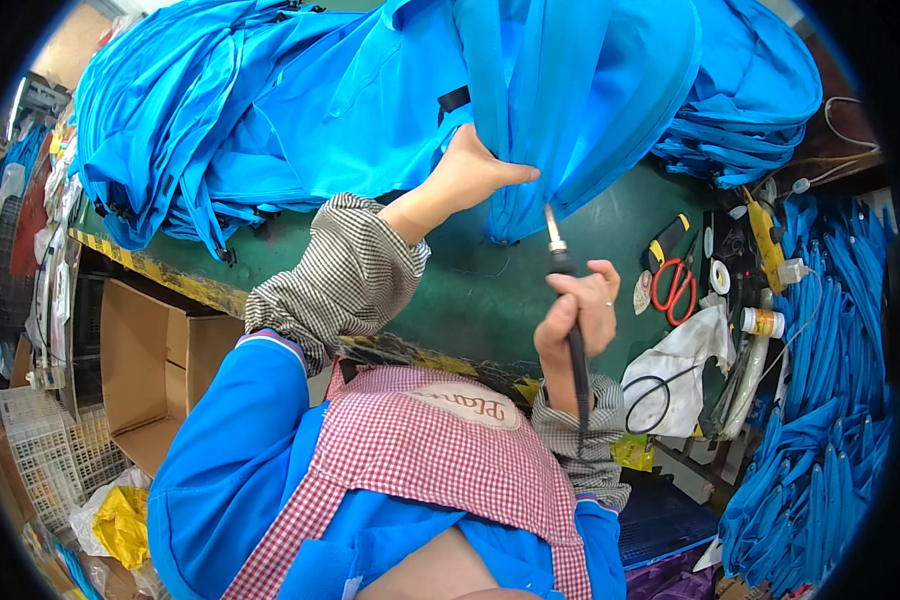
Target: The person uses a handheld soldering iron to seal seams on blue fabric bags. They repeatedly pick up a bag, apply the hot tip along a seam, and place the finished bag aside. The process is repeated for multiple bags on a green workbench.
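Note:
My left hand [470, 175] grips a hanging fold of bright blue fabric [590, 90] near the middle of the green table, with the thumb stretched along it toward the right. My right hand [580, 310] is closed round the black handle of a soldering-iron-like tool [562, 262] with a pale metal shaft pointing up. The tool's tip is close to the lower edge of the fabric fold; whether it touches, I cannot tell. A black strap or buckle piece [453, 102] shows beside the fold, above my left hand.
Blue fabric piles [160, 120] cover the back of the green table [460, 300]. Right of my hands lie red scissors [680, 310], a box cutter [665, 245], white cloth [670, 390], a yellow power strip [765, 240] and hanging blue strips [820, 400]. A cardboard box [135, 360] stands lower left.

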### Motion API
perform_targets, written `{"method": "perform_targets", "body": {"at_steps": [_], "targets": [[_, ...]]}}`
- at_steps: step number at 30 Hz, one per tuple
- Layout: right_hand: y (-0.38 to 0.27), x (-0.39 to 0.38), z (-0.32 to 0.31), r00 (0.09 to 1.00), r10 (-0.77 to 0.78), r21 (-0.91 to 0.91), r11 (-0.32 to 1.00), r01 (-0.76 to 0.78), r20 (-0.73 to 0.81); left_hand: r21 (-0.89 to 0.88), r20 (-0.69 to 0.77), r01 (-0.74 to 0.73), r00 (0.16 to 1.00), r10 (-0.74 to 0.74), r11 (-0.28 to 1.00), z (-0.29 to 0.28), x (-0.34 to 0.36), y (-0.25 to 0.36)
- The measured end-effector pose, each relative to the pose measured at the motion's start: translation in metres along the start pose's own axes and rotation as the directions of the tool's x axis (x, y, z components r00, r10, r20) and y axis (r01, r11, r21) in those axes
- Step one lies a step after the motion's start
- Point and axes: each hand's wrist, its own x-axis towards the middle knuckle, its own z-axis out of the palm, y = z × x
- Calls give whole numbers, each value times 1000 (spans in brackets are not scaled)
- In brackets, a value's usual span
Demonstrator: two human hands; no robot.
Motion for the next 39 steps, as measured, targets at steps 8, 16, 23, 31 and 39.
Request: {"method": "perform_targets", "body": {"at_steps": [8,16,23,31,39], "targets": [[11,2,14,978,-169,-109,977,182,121,-18,40,-30,999,30,999,-3,5,-3],[-5,27,16,977,-159,-56,984,168,142,-66,-2,-15,1000,15,998,-15,2,-12],[17,99,52,998,-65,-250,966,67,15,345,525,210,765,-373,915,-1,-61,8],[-3,171,-74,886,-452,-409,831,378,-100,642,509,-766,387,769,-39,-113,119,242],[-38,236,-87,738,-541,-128,832,540,-404,990,125,-50,725,677,-129,-148,206,317]]}}
